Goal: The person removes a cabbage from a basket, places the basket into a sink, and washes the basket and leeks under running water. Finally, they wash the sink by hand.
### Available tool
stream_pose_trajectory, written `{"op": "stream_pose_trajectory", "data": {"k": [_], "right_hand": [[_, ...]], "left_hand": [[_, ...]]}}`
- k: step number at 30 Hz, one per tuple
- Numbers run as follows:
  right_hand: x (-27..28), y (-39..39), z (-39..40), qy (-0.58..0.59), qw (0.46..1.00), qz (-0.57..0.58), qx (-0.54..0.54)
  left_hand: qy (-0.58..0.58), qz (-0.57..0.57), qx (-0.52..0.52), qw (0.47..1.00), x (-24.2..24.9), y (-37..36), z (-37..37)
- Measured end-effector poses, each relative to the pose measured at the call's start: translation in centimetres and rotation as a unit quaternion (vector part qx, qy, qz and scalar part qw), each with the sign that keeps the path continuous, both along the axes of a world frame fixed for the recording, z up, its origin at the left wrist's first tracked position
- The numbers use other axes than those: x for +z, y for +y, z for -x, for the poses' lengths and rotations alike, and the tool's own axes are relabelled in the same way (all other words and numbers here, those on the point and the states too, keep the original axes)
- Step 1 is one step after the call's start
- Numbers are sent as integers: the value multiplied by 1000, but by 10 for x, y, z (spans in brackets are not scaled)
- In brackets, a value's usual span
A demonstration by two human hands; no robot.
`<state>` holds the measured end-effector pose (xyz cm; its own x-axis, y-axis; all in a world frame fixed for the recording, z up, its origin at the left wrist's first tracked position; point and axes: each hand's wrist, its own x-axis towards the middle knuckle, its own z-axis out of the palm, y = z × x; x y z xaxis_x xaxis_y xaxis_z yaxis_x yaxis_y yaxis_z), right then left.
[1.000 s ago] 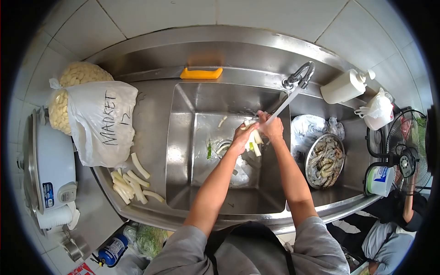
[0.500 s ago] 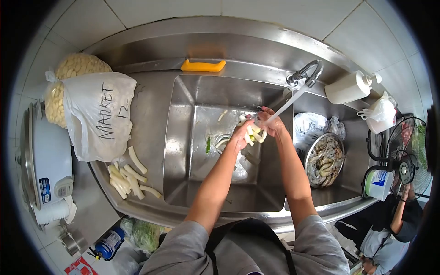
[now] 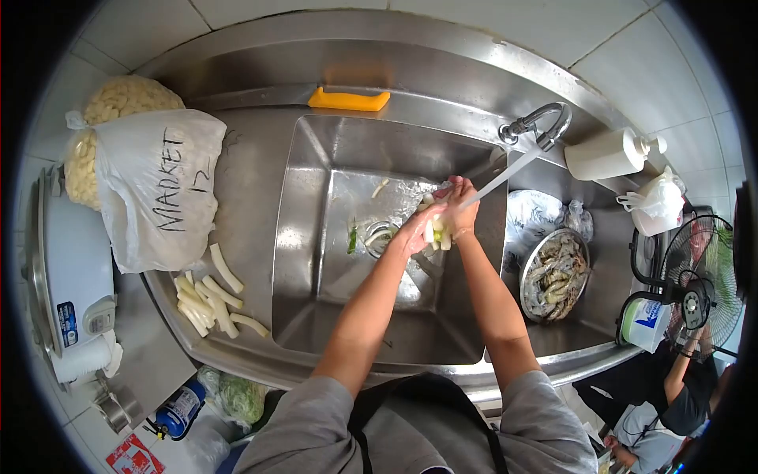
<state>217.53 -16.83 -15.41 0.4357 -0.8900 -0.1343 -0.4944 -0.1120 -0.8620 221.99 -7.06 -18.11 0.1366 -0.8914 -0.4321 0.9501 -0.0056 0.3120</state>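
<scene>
Both my hands are over the steel sink, under the stream running from the tap. My left hand and my right hand together clasp a bundle of white vegetable stalks with pale green ends. The water lands on my right hand. Loose scraps, one green, lie around the drain.
A pile of cut white stalks lies on the left counter beside a white bag marked MARKET 12. A bowl of shrimp sits right of the sink. Soap bottle, orange-handled tool, rice cooker, fan. A seated person at lower right.
My view has tilted, so everything sits a little lower-left in frame. My hands have drawn closer together around the stalks and keep rubbing them under the water.
</scene>
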Motion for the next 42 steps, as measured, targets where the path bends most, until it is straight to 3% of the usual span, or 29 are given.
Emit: {"op": "stream_pose_trajectory", "data": {"k": [2,3,4,5,7,9,10,12,14,17,18,23,25,26,27,30,31,32,33,34,35,36,37,39,40,41,42], "right_hand": [[19,4,2,-25,998,61,1],[13,1,4,-23,998,62,2],[5,-3,7,-195,971,-87,-109],[2,-3,8,-352,881,-232,-214],[-4,2,12,-361,872,-240,-229],[-21,9,16,-254,953,-144,-78],[-28,9,21,-195,945,-252,-70],[-35,16,34,-162,962,-220,-25],[-38,18,40,-84,982,-169,29],[-4,24,33,-168,955,-242,19],[-21,14,34,-200,950,-238,-18],[-22,5,35,-46,985,-142,82],[-33,0,34,-104,946,-238,195],[-32,-1,31,-160,899,-361,192],[-31,2,27,-161,899,-363,186],[-61,6,6,36,949,-267,163],[-84,8,8,40,948,-270,160],[-108,10,6,215,951,-113,192],[-131,13,4,378,899,51,214],[-153,18,5,417,863,89,269],[-176,24,10,453,822,126,323],[-206,31,18,449,841,105,281],[-221,33,22,446,809,129,359],[-251,46,20,472,859,40,193],[-262,46,27,498,820,108,260],[-260,55,22,464,855,113,200],[-257,57,17,406,885,88,212]], "left_hand": [[-3,-1,-26,1000,4,-4,-1],[-12,19,8,1000,10,-6,0],[-21,37,43,998,15,-7,-1],[-20,35,47,998,16,-8,-1],[-58,27,58,996,18,-9,-1],[-78,10,58,995,15,-12,5],[-55,10,46,997,4,-13,8],[-33,9,37,999,-8,-13,10],[-58,-66,10,996,-17,-12,13],[23,-30,1,999,-18,-14,18],[57,-25,-6,998,-18,-17,20],[74,-21,2,997,-38,-12,23],[66,2,-59,996,-64,15,11],[84,41,-45,995,-74,26,6],[91,-1,-32,995,-71,40,1],[87,130,11,988,-85,79,-22],[82,114,13,990,-80,90,-30],[70,117,24,990,-75,98,-37],[57,119,34,991,-77,108,-40],[58,115,35,991,-85,117,-45],[55,83,22,995,-95,128,-50],[51,50,8,997,-102,137,-54],[50,43,10,998,-107,146,-56],[59,8,36,998,-112,167,-60],[86,3,46,995,-115,176,-62],[92,-1,47,995,-117,184,-61],[87,-31,65,994,-119,188,-61]]}}
